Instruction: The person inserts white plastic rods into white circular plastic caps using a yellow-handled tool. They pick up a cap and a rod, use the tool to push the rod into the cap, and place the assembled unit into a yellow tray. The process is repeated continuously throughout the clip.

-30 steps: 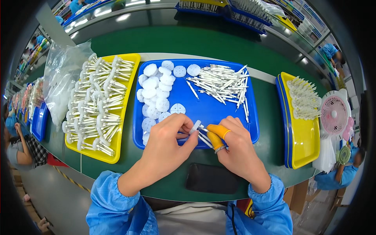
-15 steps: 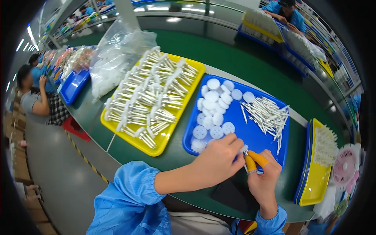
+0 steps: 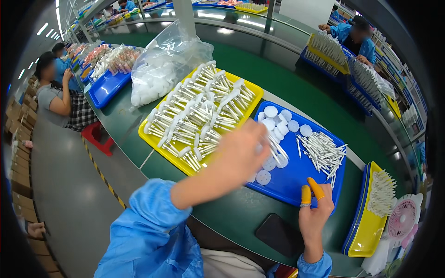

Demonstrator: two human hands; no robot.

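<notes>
My left hand (image 3: 238,155), blurred by motion, is closed on a white disc with several thin sticks (image 3: 277,149) pointing out to the right. It passes over the seam between the yellow tray (image 3: 157,141) and the blue tray (image 3: 287,194). Rows of similar disc-and-stick pieces (image 3: 185,120) fill the yellow tray. Loose white discs (image 3: 270,111) lie at the blue tray's left, partly hidden by my left hand, and a heap of white sticks (image 3: 322,150) at its right. At that tray's near right edge, my right hand (image 3: 316,206) has its orange-covered fingertips apart and holds nothing.
A black phone (image 3: 279,235) lies near the table edge. On the right are stacked trays with white sticks (image 3: 382,192) and a pink-and-white fan (image 3: 402,215). A clear bag of white discs (image 3: 160,69) stands behind the yellow tray. Co-workers sit at the far left and far right.
My left hand has moved away from my right, up and left toward the yellow tray, carrying the disc-and-stick piece. My right hand's fingers have let go and parted. The whole view has shifted.
</notes>
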